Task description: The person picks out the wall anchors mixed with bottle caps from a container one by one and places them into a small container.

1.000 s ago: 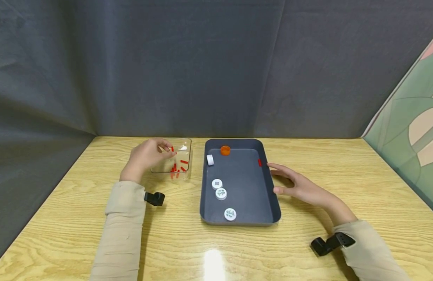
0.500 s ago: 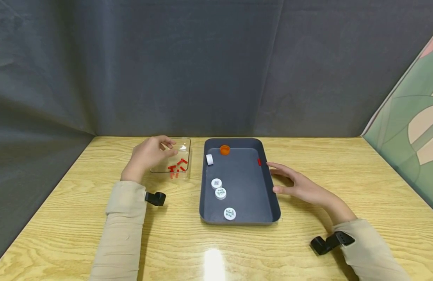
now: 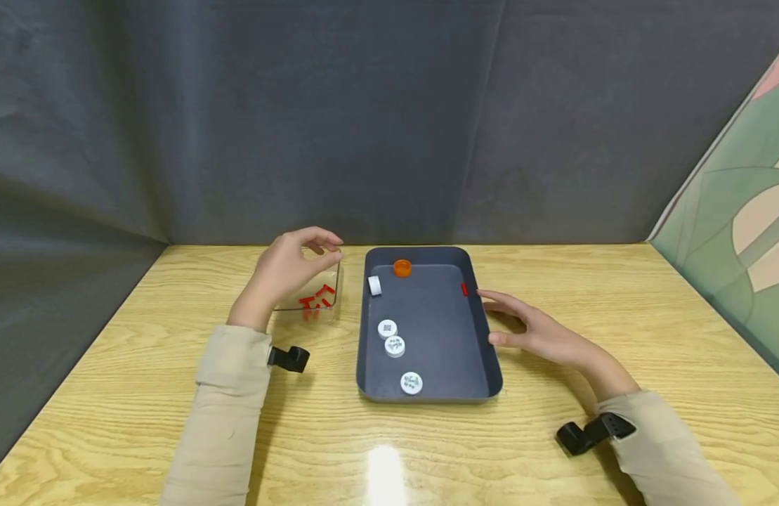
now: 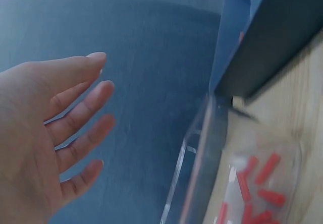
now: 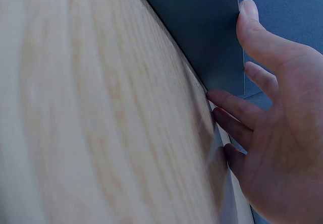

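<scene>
My left hand (image 3: 296, 260) hovers over the small clear box (image 3: 336, 309) left of the tray, holding nothing that shows. Its fingers are relaxed and slightly bent in the left wrist view. Several short red sticks (image 4: 271, 197) lie on the bottom of the box; the hand hides its far left part in the head view. My right hand (image 3: 534, 334) is at the right side of the dark grey tray (image 3: 440, 337), fingers loosely spread, thumb and fingertips right at the tray's outer wall (image 5: 202, 37).
Inside the tray are several white caps, one cap (image 3: 374, 285) on its side by the left wall, plus an orange cap (image 3: 402, 268) at the back. One red stick (image 3: 464, 289) lies along the right wall. A dark curtain (image 3: 326, 126) hangs behind the wooden table (image 3: 326, 436).
A red stick near my left fingertips has dropped among the others in the clear box. My left hand has then risen and shifted right. The right hand stays put.
</scene>
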`<state>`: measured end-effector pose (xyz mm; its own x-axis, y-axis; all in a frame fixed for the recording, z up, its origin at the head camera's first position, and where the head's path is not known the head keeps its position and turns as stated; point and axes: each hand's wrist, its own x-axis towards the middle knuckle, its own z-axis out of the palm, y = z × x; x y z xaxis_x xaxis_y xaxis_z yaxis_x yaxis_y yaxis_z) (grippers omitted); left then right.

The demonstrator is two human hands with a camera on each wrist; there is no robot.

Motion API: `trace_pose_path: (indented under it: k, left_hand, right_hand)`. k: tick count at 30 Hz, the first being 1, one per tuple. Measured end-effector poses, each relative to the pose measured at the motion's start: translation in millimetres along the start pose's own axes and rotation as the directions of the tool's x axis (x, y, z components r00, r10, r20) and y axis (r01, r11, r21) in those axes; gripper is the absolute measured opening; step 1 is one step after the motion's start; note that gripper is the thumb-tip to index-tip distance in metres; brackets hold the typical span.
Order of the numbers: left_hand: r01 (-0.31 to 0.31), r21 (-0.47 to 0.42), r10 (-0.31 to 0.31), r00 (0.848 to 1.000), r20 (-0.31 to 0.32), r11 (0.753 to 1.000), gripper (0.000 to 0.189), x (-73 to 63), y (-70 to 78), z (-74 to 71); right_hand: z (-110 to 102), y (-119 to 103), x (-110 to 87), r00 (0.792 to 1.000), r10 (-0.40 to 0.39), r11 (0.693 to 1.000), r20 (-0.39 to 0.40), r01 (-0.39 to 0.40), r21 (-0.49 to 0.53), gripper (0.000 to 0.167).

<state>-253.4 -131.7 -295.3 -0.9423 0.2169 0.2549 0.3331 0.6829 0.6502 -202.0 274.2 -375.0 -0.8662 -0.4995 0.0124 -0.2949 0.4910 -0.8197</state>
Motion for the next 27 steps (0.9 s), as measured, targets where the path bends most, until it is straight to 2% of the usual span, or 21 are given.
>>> trace_pose_path:
  k: [10, 14, 17, 20, 24, 27]
  left_hand:
    - [-0.109, -0.021, 0.109, 0.994, 0.016, 0.994, 0.017, -5.1, 37.2, 16.3]
    - [-0.176, 0.023, 0.175, 0.984, 0.035, 0.984, 0.016, 0.1, 45.4, 27.4]
    - [-0.241, 0.084, 0.235, 0.969, 0.072, 0.967, 0.016, 9.9, 52.7, 36.8]
    - [-0.287, 0.132, 0.269, 0.953, 0.140, 0.949, 0.017, 21.0, 62.1, 45.6]
    - [-0.346, 0.164, 0.296, 0.917, 0.268, 0.924, 0.020, 35.1, 72.9, 57.5]
    - [-0.363, 0.146, 0.296, 0.890, 0.347, 0.920, 0.021, 44.2, 76.8, 66.3]
  right_hand:
    - [2.0, -3.3, -1.3, 1.000, -0.006, 1.000, 0.001, 0.006, 0.020, 0.075]
    - [5.6, -5.8, 0.5, 1.000, -0.002, 1.000, 0.006, 0.002, 0.028, 0.076]
    - [7.0, -8.0, 1.4, 1.000, 0.001, 0.999, 0.002, -0.002, 0.033, 0.076]
    - [7.2, -8.5, 2.1, 1.000, 0.002, 1.000, -0.003, -0.002, 0.029, 0.075]
    - [8.0, -7.6, 2.8, 1.000, -0.011, 1.000, -0.002, 0.011, 0.022, 0.074]
    - [8.7, -7.3, 2.5, 1.000, -0.010, 1.000, 0.000, 0.010, 0.025, 0.074]
